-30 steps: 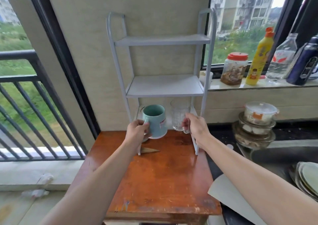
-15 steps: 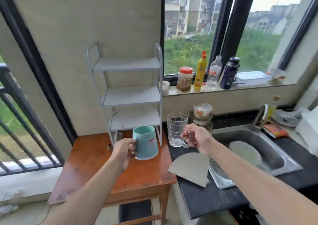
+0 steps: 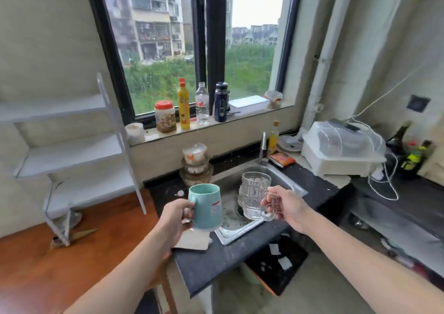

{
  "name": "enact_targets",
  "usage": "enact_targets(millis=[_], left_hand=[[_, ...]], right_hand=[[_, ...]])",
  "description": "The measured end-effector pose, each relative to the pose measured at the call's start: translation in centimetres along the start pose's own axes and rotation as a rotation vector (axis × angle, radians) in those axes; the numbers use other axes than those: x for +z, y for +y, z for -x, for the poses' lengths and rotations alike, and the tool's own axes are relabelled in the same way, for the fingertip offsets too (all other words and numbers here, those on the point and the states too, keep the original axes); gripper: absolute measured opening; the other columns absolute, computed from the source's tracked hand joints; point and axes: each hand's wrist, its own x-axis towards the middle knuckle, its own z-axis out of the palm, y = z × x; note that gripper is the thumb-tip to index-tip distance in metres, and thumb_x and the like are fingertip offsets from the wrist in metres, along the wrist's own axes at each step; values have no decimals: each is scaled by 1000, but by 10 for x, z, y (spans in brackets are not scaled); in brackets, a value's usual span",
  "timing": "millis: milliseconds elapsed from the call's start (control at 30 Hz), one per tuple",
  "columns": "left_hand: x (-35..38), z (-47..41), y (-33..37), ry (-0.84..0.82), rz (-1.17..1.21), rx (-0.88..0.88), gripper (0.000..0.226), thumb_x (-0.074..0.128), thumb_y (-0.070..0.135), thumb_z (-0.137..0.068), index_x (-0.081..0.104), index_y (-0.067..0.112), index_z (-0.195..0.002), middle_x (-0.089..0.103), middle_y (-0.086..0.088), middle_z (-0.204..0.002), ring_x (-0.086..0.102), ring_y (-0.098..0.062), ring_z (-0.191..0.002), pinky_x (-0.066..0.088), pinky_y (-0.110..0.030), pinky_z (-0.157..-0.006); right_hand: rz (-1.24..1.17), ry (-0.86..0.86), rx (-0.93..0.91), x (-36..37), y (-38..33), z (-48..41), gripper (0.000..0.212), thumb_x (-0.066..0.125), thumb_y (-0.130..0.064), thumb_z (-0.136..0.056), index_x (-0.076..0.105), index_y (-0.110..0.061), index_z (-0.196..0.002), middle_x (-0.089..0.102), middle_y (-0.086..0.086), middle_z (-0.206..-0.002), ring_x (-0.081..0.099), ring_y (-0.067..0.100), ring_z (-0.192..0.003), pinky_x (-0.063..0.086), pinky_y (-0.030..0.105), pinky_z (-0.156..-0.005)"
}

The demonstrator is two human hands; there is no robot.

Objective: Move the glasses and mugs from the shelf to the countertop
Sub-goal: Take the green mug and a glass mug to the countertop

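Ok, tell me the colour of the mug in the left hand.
Pale teal mug with a white base, clearest in the head view.

We see a dark-framed window (image 3: 156,49) at upper centre, daylight and apartment blocks beyond, pale walls (image 3: 43,37) either side. A wooden table (image 3: 72,277) fills the lower left; the black counter (image 3: 206,265) with its steel sink (image 3: 230,236) runs toward the right.

One wide camera sits on your head; it looks forward and down; your left hand (image 3: 176,217) and right hand (image 3: 287,205) are close in front; the sink (image 3: 231,238) and countertop (image 3: 216,263) lie below; the window (image 3: 168,49) is farther back.
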Motion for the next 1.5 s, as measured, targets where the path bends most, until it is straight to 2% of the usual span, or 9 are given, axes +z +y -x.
enact_targets(millis=[200, 333, 567, 733, 833, 1000, 1167, 1300, 1500], left_hand=[[164, 9, -48, -190, -48, -93, 25, 51, 5, -83, 46, 13, -60, 37, 0, -39, 32, -17, -49, 25, -28, -50], [281, 26, -86, -333, -99, -150, 22, 49, 3, -81, 45, 13, -62, 34, 0, -37, 32, -14, -42, 22, -26, -48], [463, 56, -133, -608, -304, -196, 16, 48, 5, -84, 51, 8, -68, 39, -5, -48, 38, -18, -49, 34, -26, -49], [592, 59, -166, -802, -408, -222, 21, 47, 5, -84, 49, 10, -64, 37, -5, -49, 36, -18, -50, 30, -28, -53], [671, 60, -188, -913, -447, -264, 22, 47, 5, -85, 49, 11, -64, 37, -4, -47, 33, -15, -42, 27, -27, -50], [798, 71, -215, -1097, -515, -362, 26, 45, 4, -86, 44, 12, -61, 35, -4, -49, 32, -15, -43, 28, -26, -48], [897, 108, -251, -1272, -623, -407, 25, 44, 8, -88, 44, 13, -63, 36, -3, -49, 32, -16, -48, 30, -29, -54], [954, 141, -295, -1339, -652, -502, 24, 44, 9, -87, 44, 13, -64, 35, -4, -50, 31, -16, -48, 27, -30, -53], [1029, 186, -360, -1361, -708, -519, 25, 42, 10, -88, 44, 12, -64, 37, -5, -49, 35, -16, -48, 31, -29, -51]], right_hand=[[10, 183, -5, -168, 26, 51, 33, 50, -29, -93, 61, -12, -66, 71, 3, -69, 53, 9, -47, 33, 22, -44], [-1, 318, -14, -278, 49, 90, 34, 52, -29, -91, 61, -14, -62, 74, 5, -73, 53, 9, -48, 33, 22, -44], [-56, 573, 22, -431, 88, 153, 33, 50, -28, -92, 59, -15, -63, 75, 7, -76, 53, 10, -49, 33, 24, -46], [-106, 762, 65, -521, 112, 186, 33, 50, -27, -92, 58, -17, -62, 75, 6, -76, 54, 9, -49, 34, 23, -48], [-102, 888, 73, -575, 121, 204, 35, 49, -25, -92, 58, -17, -59, 76, 7, -77, 53, 8, -49, 33, 25, -48], [-166, 1124, 85, -654, 124, 243, 36, 48, -24, -90, 55, -16, -56, 75, 6, -74, 50, 8, -47, 33, 23, -48], [-241, 1331, 105, -705, 137, 291, 42, 48, -29, -93, 52, -18, -52, 72, 4, -72, 47, 7, -48, 35, 26, -56], [-328, 1415, 120, -744, 164, 324, 51, 48, -40, -97, 47, -17, -52, 70, 8, -73, 46, 9, -48, 37, 20, -53], [-376, 1397, 192, -832, 218, 360, 47, 48, -38, -97, 50, -18, -55, 71, 8, -76, 45, 11, -53, 33, 27, -58]])
